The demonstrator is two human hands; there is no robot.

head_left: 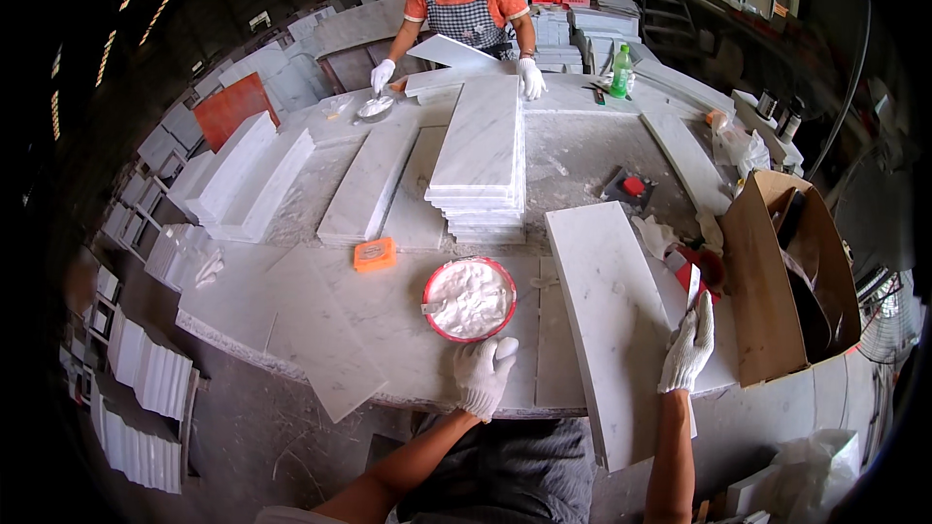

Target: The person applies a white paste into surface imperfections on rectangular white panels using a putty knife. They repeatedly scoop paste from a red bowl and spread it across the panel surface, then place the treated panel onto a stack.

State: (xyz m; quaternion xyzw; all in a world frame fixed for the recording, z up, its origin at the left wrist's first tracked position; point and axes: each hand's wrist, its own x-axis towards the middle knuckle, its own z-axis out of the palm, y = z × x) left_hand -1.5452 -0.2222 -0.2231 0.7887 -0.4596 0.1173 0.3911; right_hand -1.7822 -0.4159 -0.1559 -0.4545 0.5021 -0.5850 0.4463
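Two gloved hands work at the near edge of a dusty stone tabletop [320, 320]. The left hand [482, 376] rests loosely open on the tabletop edge, holding nothing, just near of a red-rimmed bowl of white paste [470, 299] that has a small tool lying in it. The right hand [688, 347] is closed around a thin flat blade [693, 287], a scraper or putty knife, at the right edge of a long white marble slab [607, 320] that lies near-to-far and overhangs the near edge. An orange block [375, 254] sits left of the bowl. A stack of marble tiles [481, 170] stands farther back, centre. An open cardboard box [777, 281] stands at right. Across the tabletop, another person's gloved hands [531, 78] touch slabs.
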